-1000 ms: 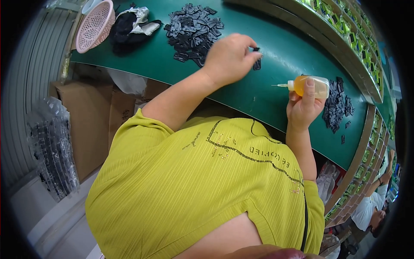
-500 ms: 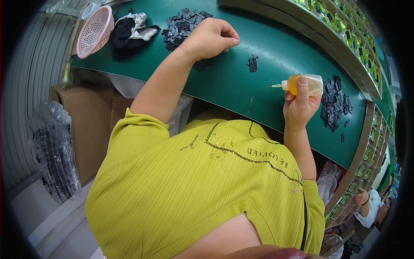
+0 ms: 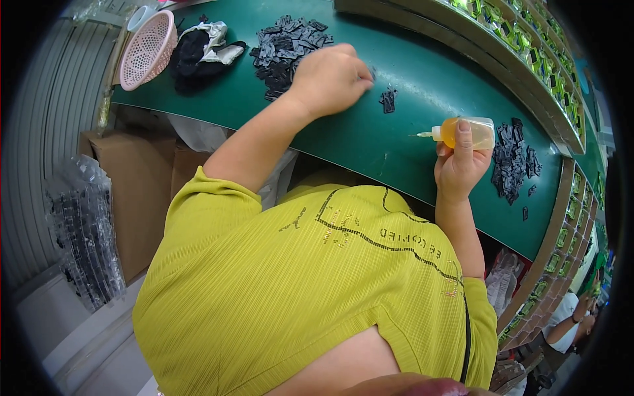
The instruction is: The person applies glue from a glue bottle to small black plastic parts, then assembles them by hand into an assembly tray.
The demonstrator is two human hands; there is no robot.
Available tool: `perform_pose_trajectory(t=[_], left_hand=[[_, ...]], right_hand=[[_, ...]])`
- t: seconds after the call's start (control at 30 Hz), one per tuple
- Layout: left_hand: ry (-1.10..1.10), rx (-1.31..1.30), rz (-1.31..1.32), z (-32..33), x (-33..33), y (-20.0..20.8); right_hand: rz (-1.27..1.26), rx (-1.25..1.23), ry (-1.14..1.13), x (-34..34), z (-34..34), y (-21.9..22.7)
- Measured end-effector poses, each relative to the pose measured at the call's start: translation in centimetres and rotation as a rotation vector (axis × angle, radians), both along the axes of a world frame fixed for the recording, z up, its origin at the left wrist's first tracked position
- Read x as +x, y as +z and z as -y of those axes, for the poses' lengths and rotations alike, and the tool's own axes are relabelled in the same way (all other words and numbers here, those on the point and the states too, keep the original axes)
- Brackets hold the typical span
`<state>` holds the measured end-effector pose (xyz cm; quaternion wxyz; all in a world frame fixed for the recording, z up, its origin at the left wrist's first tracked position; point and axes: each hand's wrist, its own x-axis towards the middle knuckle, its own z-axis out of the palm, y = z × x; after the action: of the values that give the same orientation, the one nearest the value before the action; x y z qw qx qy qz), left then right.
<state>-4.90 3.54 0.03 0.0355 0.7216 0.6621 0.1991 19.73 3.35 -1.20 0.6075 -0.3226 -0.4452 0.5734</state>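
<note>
My left hand (image 3: 330, 82) is over the green table, beside a heap of small dark grey plastic pieces (image 3: 290, 41). Its fingers are pinched together and a little smeared by motion. At their tips shows a small dark piece (image 3: 372, 72), blurred. A few more dark pieces (image 3: 388, 100) lie just right of that hand. My right hand (image 3: 456, 168) is wrapped round a clear squeeze bottle (image 3: 484, 134) holding yellow liquid, tipped on its side. The bottle's thin needle tip (image 3: 420, 134) points left, above the table.
To the right of the bottle lies another pile of dark pieces (image 3: 510, 158). A pink mesh basket (image 3: 148, 53) and a black and white cloth bundle (image 3: 198, 59) sit at far left. Racks of green parts (image 3: 528, 53) line the far and right edges. Another person (image 3: 568, 323) is at lower right.
My left hand has moved slightly right and nearer to me, and a dark blurred piece now shows at its fingertips. My right hand and the bottle have barely moved.
</note>
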Motion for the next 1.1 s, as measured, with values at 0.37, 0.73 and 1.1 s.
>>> perform_pose_trajectory(t=[0.37,0.73,1.1], left_hand=[[0.420,-0.108,-0.023,-3.2,-4.5,1.0],[-0.019,-0.392,1.271,1.4,-0.3,2.6],[-0.042,-0.759,1.364,3.9,4.8,0.0]], right_hand=[[0.005,-0.003,-0.002,-0.2,0.1,0.0],[-0.072,-0.028,-0.010,0.0,-0.2,0.1],[-0.097,-0.006,0.003,0.2,-0.1,-0.1]])
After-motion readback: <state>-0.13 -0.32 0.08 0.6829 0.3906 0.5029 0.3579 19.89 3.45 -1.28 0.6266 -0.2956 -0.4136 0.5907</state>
